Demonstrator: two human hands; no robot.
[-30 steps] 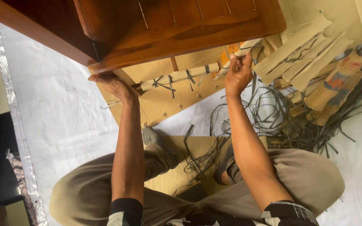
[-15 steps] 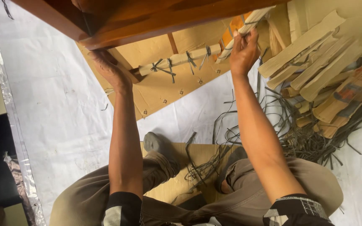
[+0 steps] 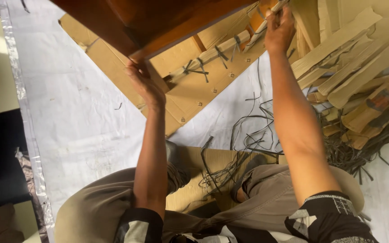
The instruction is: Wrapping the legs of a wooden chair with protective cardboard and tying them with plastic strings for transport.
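Head view: the left hand [image 3: 144, 83] presses up under the lower corner of the dark wooden furniture piece [image 3: 158, 20], fingers curled against its edge. The right hand [image 3: 279, 29] is closed on the cardboard-wrapped leg [image 3: 257, 32] near the top of the frame. The furniture piece fills the upper middle, tilted, its long edge running from lower left up to the right. A cardboard-wrapped rail [image 3: 212, 53] tied with grey straps follows the same slant beneath it. Folded cardboard strips [image 3: 352, 54] and loose grey straps [image 3: 257, 135] lie on the white sheet [image 3: 77, 112].
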